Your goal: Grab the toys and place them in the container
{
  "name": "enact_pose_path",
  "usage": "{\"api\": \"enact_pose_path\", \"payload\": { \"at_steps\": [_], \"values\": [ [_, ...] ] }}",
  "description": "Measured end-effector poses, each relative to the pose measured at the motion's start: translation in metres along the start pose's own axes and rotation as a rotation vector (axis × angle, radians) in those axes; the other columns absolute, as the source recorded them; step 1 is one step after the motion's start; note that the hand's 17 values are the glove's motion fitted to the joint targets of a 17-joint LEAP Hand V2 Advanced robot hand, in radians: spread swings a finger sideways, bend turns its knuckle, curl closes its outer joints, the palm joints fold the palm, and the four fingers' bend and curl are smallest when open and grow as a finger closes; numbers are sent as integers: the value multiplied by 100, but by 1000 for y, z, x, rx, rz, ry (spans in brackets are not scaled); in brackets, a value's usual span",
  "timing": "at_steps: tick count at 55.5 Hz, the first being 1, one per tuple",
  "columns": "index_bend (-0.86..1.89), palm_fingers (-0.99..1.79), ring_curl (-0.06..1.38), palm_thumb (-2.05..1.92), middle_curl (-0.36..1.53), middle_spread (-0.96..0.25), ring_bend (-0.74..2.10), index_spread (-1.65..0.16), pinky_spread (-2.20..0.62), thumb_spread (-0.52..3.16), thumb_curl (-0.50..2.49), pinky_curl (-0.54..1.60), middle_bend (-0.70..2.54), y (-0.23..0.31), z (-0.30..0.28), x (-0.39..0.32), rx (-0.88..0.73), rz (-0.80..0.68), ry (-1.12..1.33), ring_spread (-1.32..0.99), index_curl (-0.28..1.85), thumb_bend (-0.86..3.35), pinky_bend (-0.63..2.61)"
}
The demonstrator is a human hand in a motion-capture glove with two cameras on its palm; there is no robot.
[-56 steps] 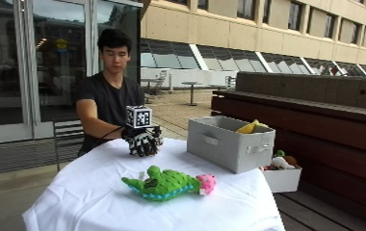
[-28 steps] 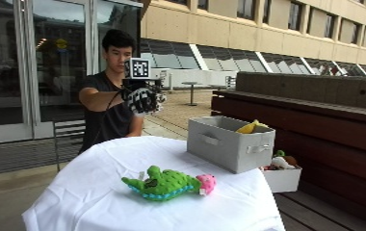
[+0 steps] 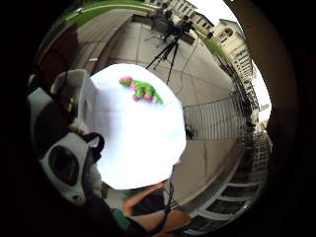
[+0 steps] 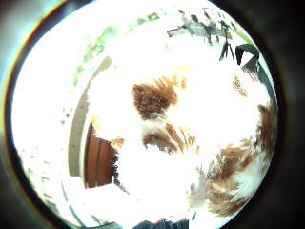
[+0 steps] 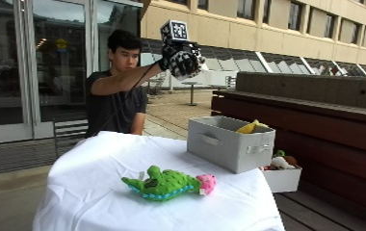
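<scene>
Overhead, the gloved right hand [image 5: 182,61] clutches a white-and-brown plush toy [image 4: 190,143]; it should lower squarely over the grey container [image 5: 231,143] below before releasing.

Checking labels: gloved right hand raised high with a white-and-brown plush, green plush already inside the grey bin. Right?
Not quite. The green plush lies on the white tablecloth, in front of the grey bin, as the outside view shows. The rest holds: the gloved right hand is up, gripping a white-and-brown plush.
</scene>
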State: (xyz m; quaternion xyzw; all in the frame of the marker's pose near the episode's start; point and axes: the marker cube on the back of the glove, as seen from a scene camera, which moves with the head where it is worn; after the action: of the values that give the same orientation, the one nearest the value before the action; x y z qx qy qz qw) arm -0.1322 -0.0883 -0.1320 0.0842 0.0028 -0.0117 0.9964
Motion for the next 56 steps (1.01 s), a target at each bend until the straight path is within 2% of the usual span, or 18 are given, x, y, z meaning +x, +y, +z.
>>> {"api": "enact_pose_path", "payload": {
  "at_steps": [7,18,27,32,34,36,41,48,52,56],
  "values": [
    [16,108,48,65,69,-40,116,-34,-45,53,93,41,72,-13,8,-58,-1,-40,0,-39,70,9,95],
    [15,108,49,65,71,-41,116,-35,-45,55,97,41,71,-27,60,-140,-40,-96,-1,-39,74,6,95],
    [10,103,49,62,72,-42,115,-36,-45,59,98,42,70,-36,111,-165,-117,-114,-2,-39,74,2,97],
    [-2,86,51,47,72,-41,124,-35,-45,73,93,43,64,-34,125,-165,-171,-124,3,-38,68,-6,104],
    [-4,78,49,25,70,-37,121,-34,-43,87,83,43,61,-35,129,-163,-187,-126,-2,-36,63,-15,107],
    [-5,54,50,-4,68,-32,121,-33,-39,85,74,47,51,-37,133,-159,-207,-126,0,-33,60,-24,117],
    [-3,17,48,-26,64,-19,114,-31,-31,80,60,51,39,-41,137,-146,-243,-125,8,-23,51,-23,136],
    [3,9,42,-28,60,-8,111,-30,-22,76,46,50,37,-35,125,-140,-219,-153,-30,-14,38,-21,150],
    [6,7,41,-27,59,-5,111,-30,-18,75,40,49,36,-48,122,-116,-195,-184,-15,-10,34,-20,153],
    [11,0,38,-26,58,-4,104,-31,-14,75,34,48,36,-38,110,-111,-147,-184,39,-8,33,-18,155]
  ]
}}
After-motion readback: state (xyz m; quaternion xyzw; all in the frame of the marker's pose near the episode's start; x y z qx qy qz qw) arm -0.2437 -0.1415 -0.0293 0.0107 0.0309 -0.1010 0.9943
